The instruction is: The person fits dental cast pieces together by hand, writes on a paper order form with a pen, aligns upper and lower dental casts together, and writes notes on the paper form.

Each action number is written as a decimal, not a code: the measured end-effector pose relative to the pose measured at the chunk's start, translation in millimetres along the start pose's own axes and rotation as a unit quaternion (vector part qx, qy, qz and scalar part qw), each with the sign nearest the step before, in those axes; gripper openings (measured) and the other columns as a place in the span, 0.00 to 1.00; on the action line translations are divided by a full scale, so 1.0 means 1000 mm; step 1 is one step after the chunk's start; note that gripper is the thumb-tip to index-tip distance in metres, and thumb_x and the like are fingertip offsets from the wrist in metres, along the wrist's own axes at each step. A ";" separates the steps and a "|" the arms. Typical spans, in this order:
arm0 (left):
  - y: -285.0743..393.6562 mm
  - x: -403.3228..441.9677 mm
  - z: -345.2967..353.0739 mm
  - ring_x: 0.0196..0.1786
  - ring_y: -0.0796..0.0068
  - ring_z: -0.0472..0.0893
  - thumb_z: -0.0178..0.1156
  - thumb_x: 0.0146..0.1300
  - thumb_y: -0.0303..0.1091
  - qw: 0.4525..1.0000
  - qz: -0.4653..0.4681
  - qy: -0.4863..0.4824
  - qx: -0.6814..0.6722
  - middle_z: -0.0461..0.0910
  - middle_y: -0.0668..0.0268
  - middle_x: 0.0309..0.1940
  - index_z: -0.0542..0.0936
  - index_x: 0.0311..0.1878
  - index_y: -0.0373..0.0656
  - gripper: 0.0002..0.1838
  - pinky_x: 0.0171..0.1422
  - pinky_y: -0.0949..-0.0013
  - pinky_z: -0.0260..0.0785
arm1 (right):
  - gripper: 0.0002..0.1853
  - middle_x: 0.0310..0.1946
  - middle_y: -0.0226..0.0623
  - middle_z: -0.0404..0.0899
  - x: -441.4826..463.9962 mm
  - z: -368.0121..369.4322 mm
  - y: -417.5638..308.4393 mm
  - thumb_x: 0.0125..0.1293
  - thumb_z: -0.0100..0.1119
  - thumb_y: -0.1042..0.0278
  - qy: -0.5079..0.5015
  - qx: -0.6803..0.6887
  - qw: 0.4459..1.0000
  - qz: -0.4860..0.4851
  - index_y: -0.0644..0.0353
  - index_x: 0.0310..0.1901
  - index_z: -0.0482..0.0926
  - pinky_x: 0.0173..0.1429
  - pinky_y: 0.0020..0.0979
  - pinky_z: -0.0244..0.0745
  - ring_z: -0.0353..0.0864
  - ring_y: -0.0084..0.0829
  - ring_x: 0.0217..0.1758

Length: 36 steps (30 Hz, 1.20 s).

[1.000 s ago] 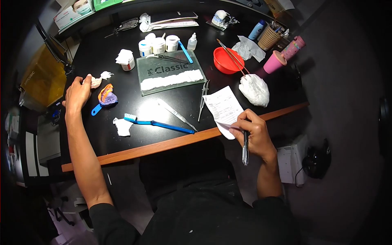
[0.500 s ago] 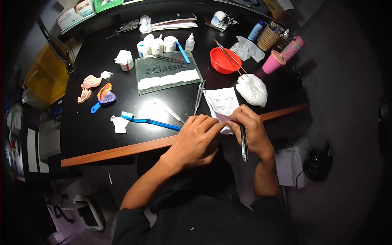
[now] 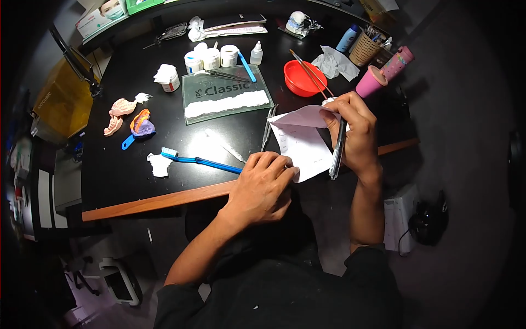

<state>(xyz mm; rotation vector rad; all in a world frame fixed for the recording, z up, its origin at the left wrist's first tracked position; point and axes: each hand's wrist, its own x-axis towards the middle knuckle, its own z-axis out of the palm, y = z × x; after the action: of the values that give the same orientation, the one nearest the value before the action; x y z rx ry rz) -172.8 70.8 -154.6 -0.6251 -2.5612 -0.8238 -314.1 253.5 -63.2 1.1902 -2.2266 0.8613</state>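
Observation:
My left hand (image 3: 264,183) is closed on the lower left corner of a small paper pad (image 3: 303,151) at the table's front edge. My right hand (image 3: 355,129) pinches the raised top page (image 3: 303,116) and also keeps a dark pen (image 3: 338,149) against the fingers, its end pointing down. Faint writing shows on the sheet below the raised page. Left of my left hand lies a blue toothbrush (image 3: 205,163), its bristles on a scrap of white tissue (image 3: 159,165). Metal tweezers (image 3: 267,131) lie just behind the pad.
A glass slab (image 3: 224,116) with a white strip (image 3: 227,104) lies mid-table, with white jars (image 3: 229,56) behind it. A red bowl (image 3: 300,82) with brushes and a pink cup (image 3: 371,82) stand at right. Dental models (image 3: 123,107) and an impression tray (image 3: 142,127) lie left.
My right hand has moved up and to the right, lifting the pad's top page and uncovering the sheet below. My left hand has stayed nearly in place.

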 end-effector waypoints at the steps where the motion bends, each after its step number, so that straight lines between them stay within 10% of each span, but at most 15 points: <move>1: 0.000 0.000 0.000 0.63 0.55 0.76 0.73 0.50 0.36 1.000 0.001 0.000 -0.001 0.78 0.62 0.57 0.80 0.60 0.48 0.30 0.71 0.50 0.66 | 0.05 0.34 0.40 0.79 0.002 0.002 -0.001 0.64 0.72 0.81 0.002 0.001 1.000 -0.002 0.67 0.40 0.85 0.36 0.33 0.75 0.82 0.34 0.33; 30: -0.002 -0.001 -0.002 0.63 0.59 0.77 0.73 0.46 0.37 1.000 0.003 0.015 -0.011 0.80 0.63 0.55 0.81 0.60 0.47 0.32 0.69 0.53 0.66 | 0.08 0.35 0.38 0.78 0.010 0.003 -0.006 0.60 0.74 0.81 -0.025 -0.003 1.000 -0.013 0.64 0.40 0.86 0.37 0.36 0.77 0.82 0.37 0.35; 36: -0.002 -0.002 -0.004 0.62 0.56 0.77 0.72 0.46 0.36 0.999 -0.008 0.016 -0.046 0.78 0.61 0.56 0.80 0.60 0.47 0.33 0.69 0.52 0.66 | 0.08 0.35 0.41 0.77 0.000 -0.012 -0.013 0.58 0.69 0.82 -0.175 0.041 0.984 0.018 0.66 0.40 0.86 0.42 0.38 0.77 0.82 0.41 0.37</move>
<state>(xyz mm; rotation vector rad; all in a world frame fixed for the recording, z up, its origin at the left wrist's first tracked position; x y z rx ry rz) -171.2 66.3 -153.3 -0.6150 -2.5131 -0.9528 -301.8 257.3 -51.0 1.4379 -2.5162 0.8137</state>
